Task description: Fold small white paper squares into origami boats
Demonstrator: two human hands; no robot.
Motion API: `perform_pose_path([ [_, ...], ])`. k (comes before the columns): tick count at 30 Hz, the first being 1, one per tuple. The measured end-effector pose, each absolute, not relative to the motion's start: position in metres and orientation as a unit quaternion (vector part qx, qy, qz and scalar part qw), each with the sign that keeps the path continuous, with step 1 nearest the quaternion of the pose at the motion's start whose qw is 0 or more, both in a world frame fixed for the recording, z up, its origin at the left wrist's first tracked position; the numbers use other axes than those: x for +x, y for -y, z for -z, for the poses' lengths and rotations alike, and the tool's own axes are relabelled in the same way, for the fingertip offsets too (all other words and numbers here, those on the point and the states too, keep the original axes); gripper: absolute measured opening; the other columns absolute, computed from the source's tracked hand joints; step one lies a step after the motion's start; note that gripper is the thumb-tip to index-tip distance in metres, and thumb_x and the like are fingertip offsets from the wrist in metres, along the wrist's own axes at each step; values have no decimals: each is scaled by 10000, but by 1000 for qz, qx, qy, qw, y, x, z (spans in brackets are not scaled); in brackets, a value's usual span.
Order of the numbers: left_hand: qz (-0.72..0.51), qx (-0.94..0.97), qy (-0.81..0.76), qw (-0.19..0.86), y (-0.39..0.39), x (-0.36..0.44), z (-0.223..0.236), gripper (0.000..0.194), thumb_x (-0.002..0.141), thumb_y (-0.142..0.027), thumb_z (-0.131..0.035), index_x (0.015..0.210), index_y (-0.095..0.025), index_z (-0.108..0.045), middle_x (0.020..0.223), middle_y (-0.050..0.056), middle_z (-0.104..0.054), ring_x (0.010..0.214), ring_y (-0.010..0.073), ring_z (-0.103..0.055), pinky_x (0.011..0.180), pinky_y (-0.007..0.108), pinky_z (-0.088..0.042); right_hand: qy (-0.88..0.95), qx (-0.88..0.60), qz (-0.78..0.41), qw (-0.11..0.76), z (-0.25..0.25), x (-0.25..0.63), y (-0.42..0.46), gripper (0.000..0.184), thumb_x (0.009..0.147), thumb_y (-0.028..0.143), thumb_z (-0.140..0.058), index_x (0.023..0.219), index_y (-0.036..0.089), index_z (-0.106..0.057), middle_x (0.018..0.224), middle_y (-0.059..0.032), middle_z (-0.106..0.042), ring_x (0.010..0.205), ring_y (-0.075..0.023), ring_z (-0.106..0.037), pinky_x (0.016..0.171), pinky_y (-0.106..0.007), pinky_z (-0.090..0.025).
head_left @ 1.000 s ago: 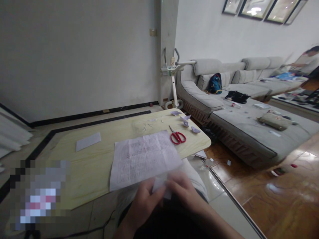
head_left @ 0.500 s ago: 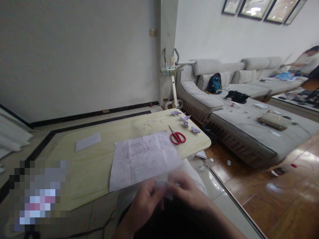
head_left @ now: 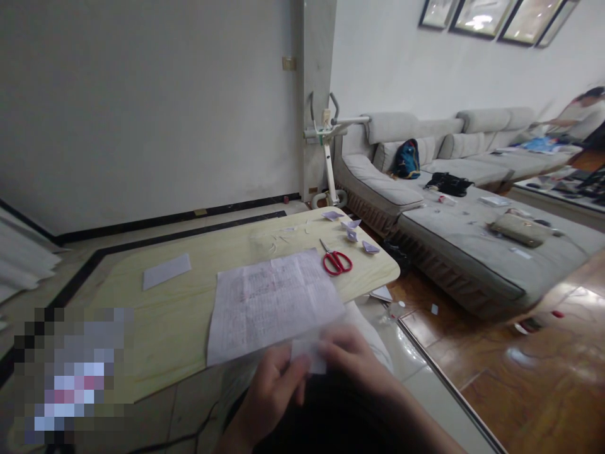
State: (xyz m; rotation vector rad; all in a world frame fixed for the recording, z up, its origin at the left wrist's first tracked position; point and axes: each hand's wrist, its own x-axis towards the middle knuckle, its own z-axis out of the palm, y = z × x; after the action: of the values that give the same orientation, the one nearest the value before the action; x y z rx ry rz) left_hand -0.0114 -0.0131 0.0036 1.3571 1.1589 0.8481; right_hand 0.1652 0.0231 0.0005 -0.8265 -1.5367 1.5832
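Observation:
My left hand (head_left: pixel 271 388) and my right hand (head_left: pixel 352 359) meet low in the view, just off the near edge of the yellow table (head_left: pixel 189 328). Both pinch a small white piece of paper (head_left: pixel 307 353) between their fingertips. Right beyond it a large creased sheet with faint red print (head_left: pixel 271 299) lies flat on the table. Red-handled scissors (head_left: pixel 336 260) rest to the right of that sheet. Several small folded paper shapes (head_left: pixel 352 232) lie near the table's far right corner.
A blank white slip (head_left: pixel 167 270) lies at the table's left. A grey sofa (head_left: pixel 454 239) with bags and scraps stands on the right, with an exercise bike (head_left: pixel 328 145) at its end. Another person (head_left: pixel 579 116) works at the far right. Paper bits litter the wooden floor (head_left: pixel 520 372).
My fingers have shifted slightly on the small paper piece, which stays in the same spot between both hands. Nothing on the table has moved.

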Motion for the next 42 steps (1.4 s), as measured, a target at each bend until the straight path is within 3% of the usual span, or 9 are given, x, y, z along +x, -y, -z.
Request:
perform_pose_path([
  [13, -351, 558, -510, 552, 11, -10, -3, 273, 811, -312, -523, 570, -185, -537, 420, -42, -506, 399, 102, -451, 445, 202, -340, 561, -348, -626, 415, 1, 164, -24, 457, 802, 501, -629, 528, 174, -463, 536, 51, -385, 521, -97, -357, 493, -223, -289],
  [19, -385, 544, -501, 552, 13, -7, 0, 304, 812, -342, -512, 549, -189, -515, 446, -43, -469, 418, 101, -433, 449, 206, -333, 562, -282, -670, 394, -2, 158, -17, 361, 847, 476, -610, 730, 139, -667, 635, 5, -575, 591, -131, -518, 565, -230, -400],
  [22, -378, 569, -484, 546, 13, -7, -2, 331, 846, -371, -500, 573, -187, -537, 497, -27, -498, 484, 120, -484, 505, 217, -379, 551, -267, -684, 396, -3, 157, -15, 351, 871, 448, -592, 747, 132, -681, 633, -1, -587, 591, -138, -541, 585, -240, -418],
  [26, -385, 582, -494, 519, 13, -7, -4, 364, 877, -382, -489, 567, -196, -533, 490, -27, -487, 484, 126, -488, 515, 226, -390, 565, -291, -666, 390, 1, 159, -16, 368, 856, 468, -609, 741, 122, -663, 652, -1, -567, 606, -129, -504, 596, -240, -398],
  [31, -411, 552, -508, 518, 16, -9, -3, 387, 870, -413, -487, 550, -197, -507, 448, -43, -458, 435, 109, -447, 492, 223, -387, 582, -335, -638, 377, 2, 161, -19, 461, 863, 526, -550, 593, 153, -530, 563, 31, -435, 544, -105, -391, 521, -226, -322],
  [34, -406, 565, -513, 503, 14, -9, 1, 383, 890, -384, -486, 560, -192, -515, 476, -31, -510, 478, 120, -519, 533, 226, -445, 591, -343, -618, 389, 1, 160, -21, 442, 852, 501, -541, 566, 171, -471, 555, 38, -395, 529, -102, -362, 498, -226, -300],
  [37, -454, 604, -532, 382, 11, -9, 7, 158, 879, -322, -548, 863, -178, -612, 762, 28, -658, 687, 164, -636, 638, 259, -522, 603, -367, -566, 425, 3, 159, -23, 402, 839, 421, -535, 534, 185, -421, 536, 45, -366, 516, -100, -338, 484, -227, -282],
  [39, -509, 635, -534, 229, 11, -10, 11, 309, 839, -262, -616, 1132, -190, -546, 1025, 77, -650, 867, 197, -646, 747, 313, -546, 613, -389, -527, 441, 6, 159, -24, 381, 829, 376, -525, 523, 192, -393, 531, 47, -352, 516, -101, -330, 485, -230, -276],
  [42, -471, 739, -478, 59, 13, -12, 10, 360, 835, -164, -621, 1184, -225, -556, 1153, 93, -623, 1072, 241, -598, 902, 392, -513, 622, -413, -497, 443, 8, 158, -25, 375, 828, 350, -515, 522, 199, -361, 537, 51, -329, 523, -103, -328, 495, -235, -279],
])
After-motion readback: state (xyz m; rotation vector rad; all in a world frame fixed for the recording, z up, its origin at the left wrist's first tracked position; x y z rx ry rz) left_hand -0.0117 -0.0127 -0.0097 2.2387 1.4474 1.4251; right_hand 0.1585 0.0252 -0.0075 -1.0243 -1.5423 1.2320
